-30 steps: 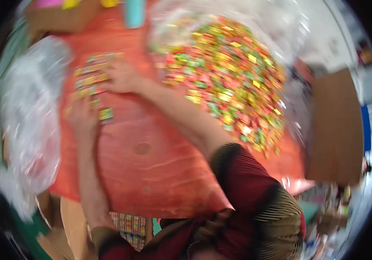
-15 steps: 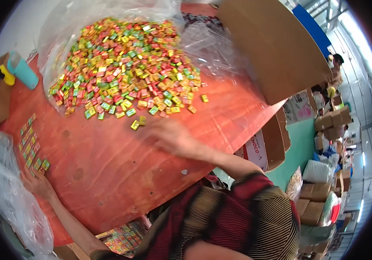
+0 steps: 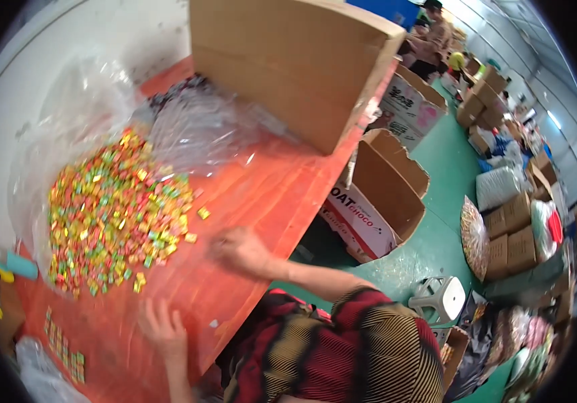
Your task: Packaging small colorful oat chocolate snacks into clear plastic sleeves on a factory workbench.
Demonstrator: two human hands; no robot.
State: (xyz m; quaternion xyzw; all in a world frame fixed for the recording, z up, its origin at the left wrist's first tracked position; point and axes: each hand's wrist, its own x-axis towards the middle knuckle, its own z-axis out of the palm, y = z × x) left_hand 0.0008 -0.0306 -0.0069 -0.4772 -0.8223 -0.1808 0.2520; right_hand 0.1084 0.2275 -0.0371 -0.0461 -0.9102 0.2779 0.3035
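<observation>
A large pile of small wrapped blocks (image 3: 117, 215), shiny yellow, red, green and orange, lies on the red wooden table (image 3: 188, 282) at the left. My left hand (image 3: 164, 329) is over the table below the pile, its fingers spread and nothing visible in them. My right hand (image 3: 241, 252) is to the right of the pile, apart from it. Its fingers look bent but are smeared by motion, so what they hold, if anything, does not show. Similar blocks lie in neat rows (image 3: 63, 346) at the lower left.
Clear plastic sheeting (image 3: 201, 131) lies behind the pile, before an upright cardboard panel (image 3: 282, 67). A teal cylinder (image 3: 20, 264) stands at the left edge. Beyond the table's right edge are an open carton (image 3: 389, 195) and a white stool (image 3: 439, 299). People work at the far right.
The view has swung to the right. My left hand has left the neat rows and come toward the table's middle. My right hand is now farther right of the pile.
</observation>
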